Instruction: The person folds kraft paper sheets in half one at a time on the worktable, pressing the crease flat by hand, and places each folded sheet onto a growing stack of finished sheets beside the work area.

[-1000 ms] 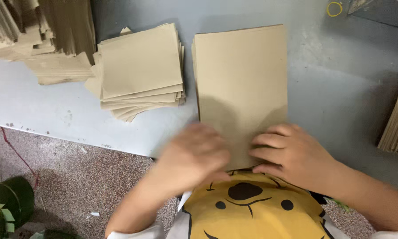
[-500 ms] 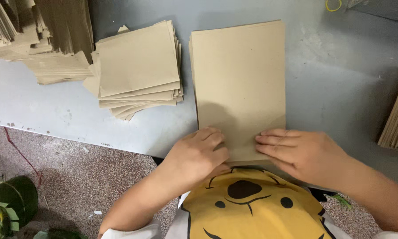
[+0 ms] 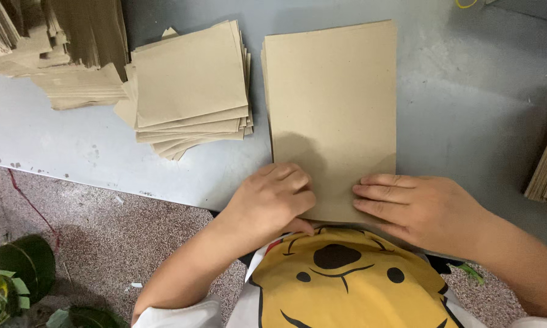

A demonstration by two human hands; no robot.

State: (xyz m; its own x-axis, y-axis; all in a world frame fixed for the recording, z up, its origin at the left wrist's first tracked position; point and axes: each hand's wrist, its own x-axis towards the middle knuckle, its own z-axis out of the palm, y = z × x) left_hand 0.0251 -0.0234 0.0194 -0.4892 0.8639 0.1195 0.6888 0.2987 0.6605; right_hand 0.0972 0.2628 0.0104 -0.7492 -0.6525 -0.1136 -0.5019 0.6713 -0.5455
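My left hand (image 3: 273, 197) lies knuckles up, fingers curled and pressed onto the near edge of the tall brown paper sheet (image 3: 331, 115), pinning it flat; my right hand (image 3: 416, 203) rests beside it on the same edge, fingers straight and close together, bearing down so the sheet cannot slide. That sheet lies on the grey tabletop (image 3: 468, 91), its near end at my shirt. Left of the sheet sits a fanned stack of folded brown pieces (image 3: 188, 85) (within easy reach), and farther left a looser heap (image 3: 48, 54).
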